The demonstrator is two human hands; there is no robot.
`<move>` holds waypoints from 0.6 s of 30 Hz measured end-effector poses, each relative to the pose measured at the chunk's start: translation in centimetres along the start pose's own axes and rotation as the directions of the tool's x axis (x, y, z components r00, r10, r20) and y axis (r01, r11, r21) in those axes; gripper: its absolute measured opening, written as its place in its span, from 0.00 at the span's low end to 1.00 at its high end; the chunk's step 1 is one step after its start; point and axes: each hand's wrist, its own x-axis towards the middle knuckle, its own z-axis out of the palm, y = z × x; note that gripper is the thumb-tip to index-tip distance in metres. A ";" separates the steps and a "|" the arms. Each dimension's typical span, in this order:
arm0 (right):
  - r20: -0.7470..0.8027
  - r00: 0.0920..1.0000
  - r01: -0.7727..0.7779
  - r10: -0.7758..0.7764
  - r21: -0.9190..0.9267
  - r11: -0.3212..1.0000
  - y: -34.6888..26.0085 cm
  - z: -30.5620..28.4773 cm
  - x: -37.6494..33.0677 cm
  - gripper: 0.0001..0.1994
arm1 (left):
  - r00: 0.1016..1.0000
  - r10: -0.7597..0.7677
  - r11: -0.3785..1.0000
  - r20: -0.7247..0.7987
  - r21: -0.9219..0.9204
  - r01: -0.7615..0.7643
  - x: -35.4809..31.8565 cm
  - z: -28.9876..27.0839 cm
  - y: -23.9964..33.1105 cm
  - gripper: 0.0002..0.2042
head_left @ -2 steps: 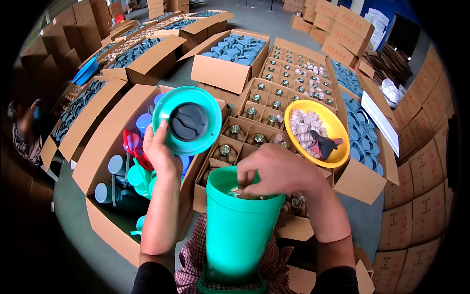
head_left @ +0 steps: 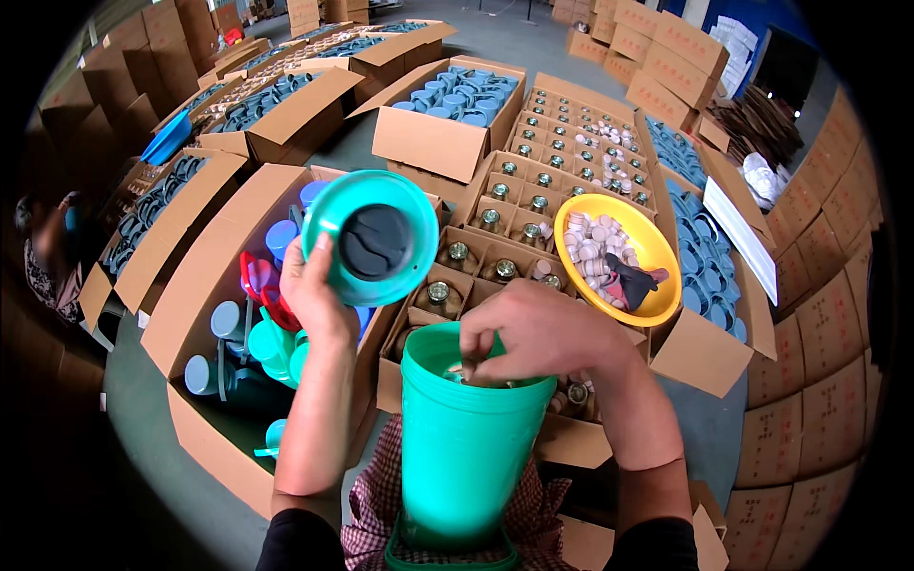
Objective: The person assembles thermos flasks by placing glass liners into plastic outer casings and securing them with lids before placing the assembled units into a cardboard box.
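Note:
My left hand [head_left: 319, 295] is raised and grips a round green plastic lid [head_left: 419, 238] by its left edge. A black moulded disc [head_left: 374, 242] sits in the middle of the lid. Upright in front of my body stands a tall green plastic container [head_left: 466, 447], open at the top. My right hand [head_left: 538, 328] reaches over its rim with curled fingers inside the mouth. What the fingertips hold there, if anything, is hidden; a little of something pale and brownish shows beneath them.
Left, a carton [head_left: 228, 381] holds green, blue, purple and red plastic parts. Ahead, a divided carton [head_left: 476, 257] holds glass liners. On it rests a yellow bowl [head_left: 671, 271] of small pale round pieces. Cartons of blue-grey parts [head_left: 462, 90] stand around; a person [head_left: 52, 247] is far left.
The lid in my left hand has shifted slightly right and down, tilting a little. My right hand stays in the container's mouth.

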 end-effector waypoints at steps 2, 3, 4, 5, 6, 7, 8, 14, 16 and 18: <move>-0.123 0.976 -0.109 0.182 0.449 0.887 0.0 -0.4 -0.8 0.15 | 0.983 0.152 0.982 0.106 0.099 -0.162 -2.0 0.4 0.7 0.16; -0.294 0.919 -0.018 0.260 0.631 0.776 1.4 0.8 -1.2 0.15 | 0.945 0.246 0.962 0.214 0.067 -0.265 -2.9 0.5 0.6 0.22; -0.431 0.825 0.115 0.366 0.761 0.638 3.3 2.2 -1.7 0.16 | 0.923 0.310 0.945 0.227 0.034 -0.326 -3.9 1.1 0.8 0.26; -0.515 0.756 0.286 0.404 0.815 0.504 6.1 3.7 -2.5 0.20 | 0.863 0.304 0.940 0.404 0.020 -0.340 -4.3 0.9 0.9 0.26; -0.585 0.732 0.441 0.348 0.797 0.412 6.6 4.7 -2.2 0.22 | 0.775 0.285 0.936 0.564 0.012 -0.353 -4.6 0.6 1.1 0.26; -0.655 0.692 0.581 0.302 0.755 0.305 6.6 5.7 -1.6 0.24 | 0.744 0.256 0.940 0.617 0.019 -0.340 -4.5 0.9 1.4 0.26; -0.727 0.633 0.705 0.266 0.684 0.188 6.6 6.7 -1.0 0.26 | 0.704 0.229 0.944 0.672 0.023 -0.329 -4.3 1.7 2.2 0.25; -0.791 0.597 0.800 0.134 0.599 -0.031 8.2 9.6 0.4 0.27 | 0.604 0.159 0.972 0.781 -0.014 -0.236 -2.9 2.9 3.2 0.21; -0.811 0.560 0.822 0.171 0.569 0.006 8.1 9.7 0.3 0.26 | 0.600 0.141 0.976 0.787 -0.008 -0.218 -2.9 3.3 3.0 0.21; -0.792 0.538 0.785 0.288 0.596 0.171 7.5 9.2 0.4 0.24 | 0.531 0.158 0.968 0.832 -0.025 -0.249 -2.9 3.2 2.7 0.20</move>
